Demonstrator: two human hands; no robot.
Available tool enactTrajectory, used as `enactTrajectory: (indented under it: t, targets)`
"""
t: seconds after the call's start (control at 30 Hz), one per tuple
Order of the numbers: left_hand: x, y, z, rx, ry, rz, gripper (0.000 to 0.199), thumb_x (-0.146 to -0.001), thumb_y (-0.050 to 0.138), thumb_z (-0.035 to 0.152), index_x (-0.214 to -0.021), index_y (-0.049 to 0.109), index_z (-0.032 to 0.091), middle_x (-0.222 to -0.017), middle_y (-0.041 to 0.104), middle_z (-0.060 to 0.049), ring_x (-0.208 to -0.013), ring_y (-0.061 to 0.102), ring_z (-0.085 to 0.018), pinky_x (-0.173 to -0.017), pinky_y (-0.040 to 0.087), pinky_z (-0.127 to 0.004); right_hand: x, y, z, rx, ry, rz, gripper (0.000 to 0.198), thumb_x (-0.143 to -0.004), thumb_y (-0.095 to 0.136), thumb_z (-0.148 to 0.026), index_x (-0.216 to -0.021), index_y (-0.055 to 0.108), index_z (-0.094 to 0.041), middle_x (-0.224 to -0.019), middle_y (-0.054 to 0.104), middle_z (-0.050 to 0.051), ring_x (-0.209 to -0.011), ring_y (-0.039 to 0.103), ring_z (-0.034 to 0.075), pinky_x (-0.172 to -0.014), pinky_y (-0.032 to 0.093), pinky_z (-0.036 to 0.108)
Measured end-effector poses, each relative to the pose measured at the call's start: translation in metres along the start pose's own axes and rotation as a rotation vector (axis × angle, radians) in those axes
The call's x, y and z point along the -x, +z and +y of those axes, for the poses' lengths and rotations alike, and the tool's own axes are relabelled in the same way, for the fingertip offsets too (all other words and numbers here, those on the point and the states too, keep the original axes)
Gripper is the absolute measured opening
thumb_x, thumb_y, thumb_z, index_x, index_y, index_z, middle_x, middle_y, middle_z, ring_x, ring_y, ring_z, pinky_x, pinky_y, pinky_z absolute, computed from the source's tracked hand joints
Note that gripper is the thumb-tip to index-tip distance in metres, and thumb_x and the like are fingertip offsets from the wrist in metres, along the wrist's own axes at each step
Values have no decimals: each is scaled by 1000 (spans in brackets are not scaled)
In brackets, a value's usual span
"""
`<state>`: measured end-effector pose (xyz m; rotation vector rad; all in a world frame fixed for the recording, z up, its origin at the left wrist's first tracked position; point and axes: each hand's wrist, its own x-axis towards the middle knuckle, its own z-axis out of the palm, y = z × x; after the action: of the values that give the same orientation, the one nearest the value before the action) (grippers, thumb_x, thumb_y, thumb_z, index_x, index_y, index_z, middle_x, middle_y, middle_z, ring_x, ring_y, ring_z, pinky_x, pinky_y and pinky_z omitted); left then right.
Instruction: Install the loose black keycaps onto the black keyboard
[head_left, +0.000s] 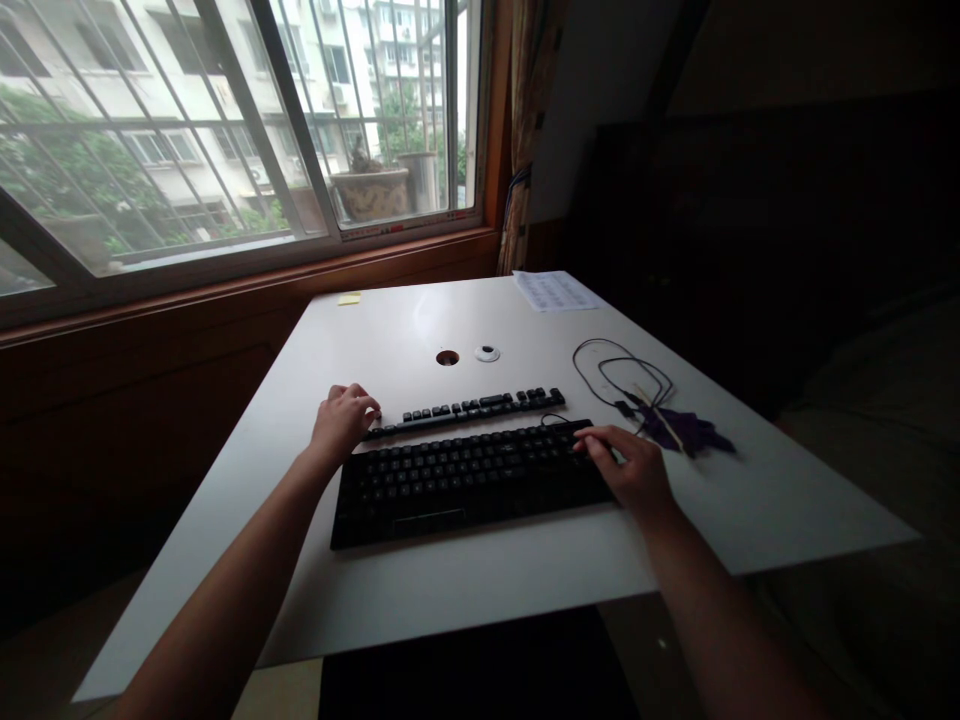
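while the left hand (pixel 343 418) rests left of centre, i read its thumb and index finger as nearly together at a small dark piece (pixel 377 415); i cannot make out whether they grip it or only touch it. the right hand (pixel 631 468), right of centre, bends over the right end of the black keyboard (pixel 457 475), fingertips close together; any hold there is unresolved. the keyboard spans the lower middle of the frame, with loose keycaps (pixel 484 407) lined up just behind it on the white desk (pixel 397 340).

caution: i judge that a sideways sweep of the left fingers could scatter the keycaps. a hard push from the right hand could slide the keyboard into them. a dropped piece could skid into the round hole (pixel 448 358), upper middle.
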<state>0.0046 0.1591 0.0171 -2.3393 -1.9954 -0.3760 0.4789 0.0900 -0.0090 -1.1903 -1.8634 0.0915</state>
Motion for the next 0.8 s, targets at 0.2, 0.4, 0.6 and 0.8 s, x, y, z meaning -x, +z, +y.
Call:
enactTrajectory:
  t: [0.2,0.4,0.6,0.8]
  targets:
    - [-1,5,-8,36,-2,-10,19,-95,62,32,-99,80,26,-111,75,-10,-111,57,-32,-97,48,-45,-1,0,-1,-7,5,-4,17,-98,57,-29,-100,74,-27,-85,79,1,-82,76,24,-76,59,38]
    - [3,4,-14,62,-6,-3,21,-95,61,34,-96,79,23,-107,77,-10,-108,60,-31,-97,47,-43,0,2,1,-8,-3,-8,16,-98,58,-28,-100,74,-27,-86,79,0,-83,77,24,-77,58,37]
    - [16,-6,-20,125,33,21,21,-96,63,38,-98,77,23,-109,77,-8,-104,62,-28,-101,45,-43,0,1,1,-15,-3,-11,16,-99,58,-28,-100,74,-27,-85,79,0,-82,76,23,-76,58,37]
    - [52,-22,-15,291,123,130,25,-99,62,46,-100,77,26,-103,77,-6,-102,62,-27,-98,45,-43,0,2,2,-12,-7,-14,16,-100,58,-27,-101,74,-26,-86,79,0,-83,76,22,-77,57,35]
